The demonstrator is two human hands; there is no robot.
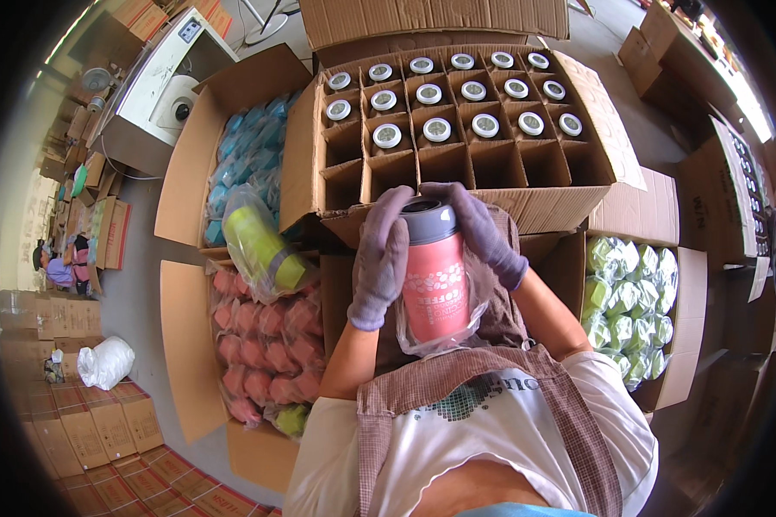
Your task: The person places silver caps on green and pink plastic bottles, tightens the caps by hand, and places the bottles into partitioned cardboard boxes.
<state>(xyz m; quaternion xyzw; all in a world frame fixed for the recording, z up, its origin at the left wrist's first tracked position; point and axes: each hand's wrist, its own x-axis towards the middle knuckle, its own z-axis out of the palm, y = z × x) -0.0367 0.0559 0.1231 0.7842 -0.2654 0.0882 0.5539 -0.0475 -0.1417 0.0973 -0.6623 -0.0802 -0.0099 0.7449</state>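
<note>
I hold a pink tumbler (435, 293) with white printing and a grey lid (431, 221) upright in front of me, a crumpled clear bag around its lower part. My left hand (379, 258), in a purple-grey glove, grips its left side. My right hand (483, 233), gloved too, grips the lid and upper right side with curled fingers. Just beyond stands a divided carton (543, 207) with rows of white-lidded containers (436, 129) and several vacant front cells. To the left, a bagged lime-green tumbler (263, 241) lies tilted over the open boxes.
Open boxes of blue bagged items (246, 138) and pink bagged items (272, 345) are left; one of pale-green items (625, 302) is right. A white machine (155, 86) stands back left. Stacked cartons (112, 414) line the left, where a person (60, 267) is seen far off.
</note>
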